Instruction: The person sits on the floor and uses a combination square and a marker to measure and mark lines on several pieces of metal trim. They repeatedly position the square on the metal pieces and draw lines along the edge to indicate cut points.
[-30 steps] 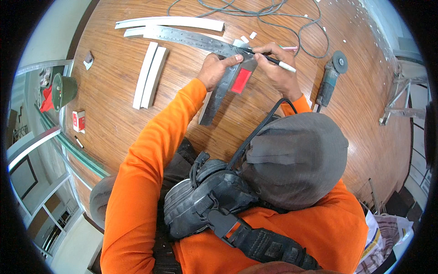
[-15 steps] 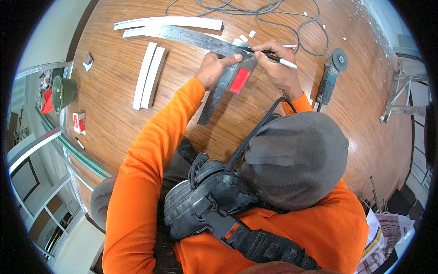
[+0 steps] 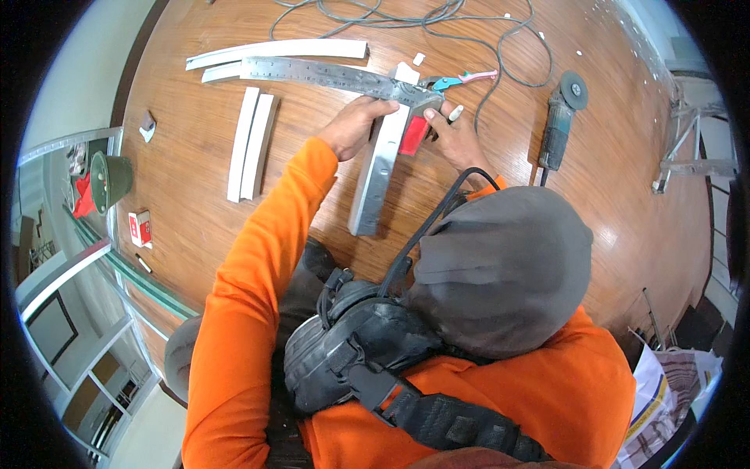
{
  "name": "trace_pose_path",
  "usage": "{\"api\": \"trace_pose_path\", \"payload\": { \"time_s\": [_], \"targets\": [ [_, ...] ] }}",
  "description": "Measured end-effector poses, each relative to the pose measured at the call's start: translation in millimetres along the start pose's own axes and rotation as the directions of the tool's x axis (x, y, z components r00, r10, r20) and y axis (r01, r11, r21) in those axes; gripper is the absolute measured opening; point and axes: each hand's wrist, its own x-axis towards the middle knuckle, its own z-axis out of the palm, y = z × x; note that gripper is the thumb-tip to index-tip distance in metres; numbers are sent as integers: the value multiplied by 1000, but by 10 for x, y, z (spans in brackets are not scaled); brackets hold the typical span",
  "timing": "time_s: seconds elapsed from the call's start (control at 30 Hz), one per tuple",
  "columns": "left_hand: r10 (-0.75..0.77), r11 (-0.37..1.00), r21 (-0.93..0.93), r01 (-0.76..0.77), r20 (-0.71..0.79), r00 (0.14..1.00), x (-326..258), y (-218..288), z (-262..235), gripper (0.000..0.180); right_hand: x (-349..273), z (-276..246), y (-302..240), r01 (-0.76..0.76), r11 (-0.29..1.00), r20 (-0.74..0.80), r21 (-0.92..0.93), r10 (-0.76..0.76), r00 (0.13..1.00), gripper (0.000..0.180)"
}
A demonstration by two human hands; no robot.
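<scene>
My left hand (image 3: 353, 128) grips a whitish metal profile (image 3: 373, 176), its thumb lying on top near the ruler. Across the profile's far end lies a steel try square; its marked blade (image 3: 312, 73) stretches left and its handle bears a red patch (image 3: 414, 136). My right hand (image 3: 457, 142) is closed at that handle, thumb pressed on it. A marker (image 3: 455, 114) with a pale end sticks up between the right fingers. Just beyond lie snips (image 3: 461, 80) with blue and pink handles.
White profile strips (image 3: 328, 49) lie at the far left, with two shorter ones (image 3: 251, 148) nearer. An angle grinder (image 3: 561, 121) rests on the right. A black cable (image 3: 484, 31) loops across the far floor. To the left are a green bucket (image 3: 111, 181) and a red-white box (image 3: 140, 228).
The marker has left the square's edge and now points upward in my right hand, whose thumb has come onto the handle. The profile and square have tilted, showing the profile's pale face.
</scene>
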Motion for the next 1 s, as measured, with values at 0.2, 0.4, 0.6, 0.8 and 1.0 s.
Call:
{"api": "trace_pose_path", "payload": {
  "time_s": [0.2, 0.4, 0.6, 0.8, 1.0],
  "targets": [
    [74, 994, 88, -62, -140, 987, 19, -81, -114, 65, -16, -72, -201, -24, 997, -19, 76, 26, 999, 34],
    [151, 988, 51, -145, -147, 978, 4, -169, 16, 77, -73, 62, -326, -37, 997, -18, 61, 38, 999, 35],
    [127, 978, -134, -158, -211, 969, 20, -215, 26, 71, -68, 129, -516, -51, 996, -32, -68, 49, 998, 37],
    [220, 958, -126, -256, -244, 945, 48, -188, 75, 48, -92, 120, -572, -69, 994, -90, -84, 61, 994, 36],
    [227, 953, -142, -267, -248, 942, 46, -185, 114, 50, -35, 120, -398, -35, 998, -86, -59, 29, 996, 38]
  ]
}}
